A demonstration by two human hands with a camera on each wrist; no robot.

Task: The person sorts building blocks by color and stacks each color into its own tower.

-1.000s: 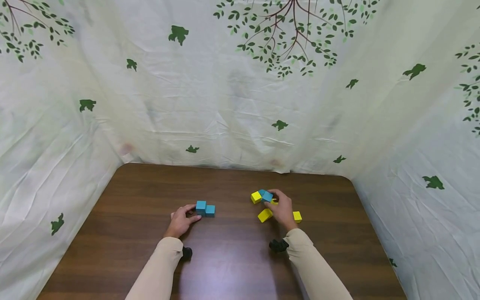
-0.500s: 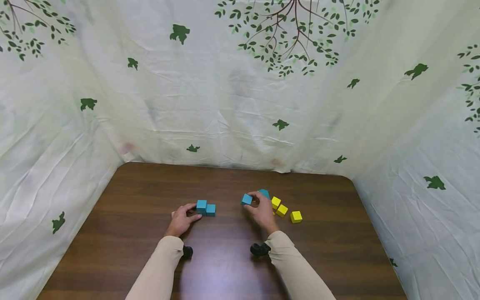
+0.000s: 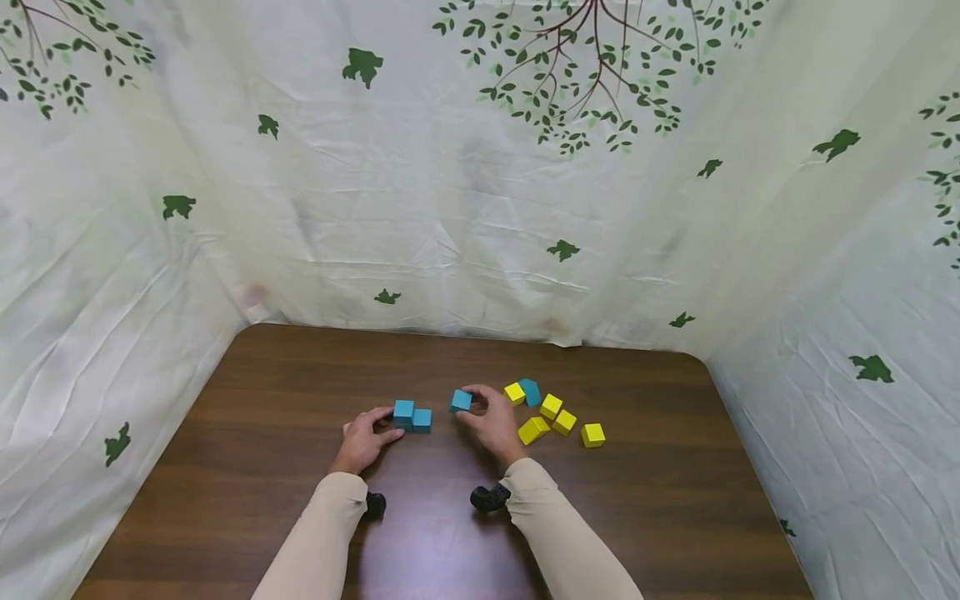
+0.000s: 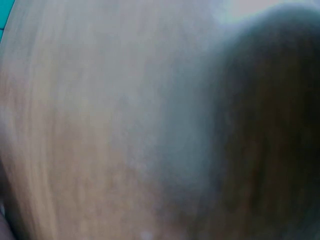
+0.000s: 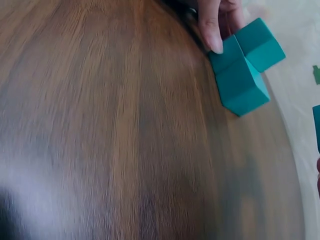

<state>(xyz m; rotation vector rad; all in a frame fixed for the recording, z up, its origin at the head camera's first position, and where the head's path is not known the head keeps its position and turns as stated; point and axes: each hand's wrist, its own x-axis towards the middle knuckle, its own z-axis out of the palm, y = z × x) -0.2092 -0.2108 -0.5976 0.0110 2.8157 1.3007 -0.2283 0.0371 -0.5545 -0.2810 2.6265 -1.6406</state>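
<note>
My left hand [image 3: 366,437] pinches the left end of a small group of blue blocks. One blue block [image 3: 403,408] sits on top of a lower one, and another blue block [image 3: 422,420] stands against their right side. In the right wrist view, the left thumb [image 5: 212,37] presses on the lower block [image 5: 227,56]. My right hand [image 3: 491,425] holds a loose blue cube [image 3: 461,401] between thumb and fingers, raised just right of the group. Only a sliver of blue block [image 4: 5,12] shows in the left wrist view, which is mostly blurred tabletop.
Right of the right hand lie several yellow cubes [image 3: 551,406] and one more blue block [image 3: 529,392] touching a yellow one. A lone yellow cube [image 3: 592,435] lies farthest right. Behind the brown table [image 3: 315,367] hangs a pale leaf-printed cloth [image 3: 465,217].
My right hand has carried the blue cube leftward, away from the yellow cubes and towards the blue group. Its passage has uncovered the blocks behind it. The left hand has stayed in place.
</note>
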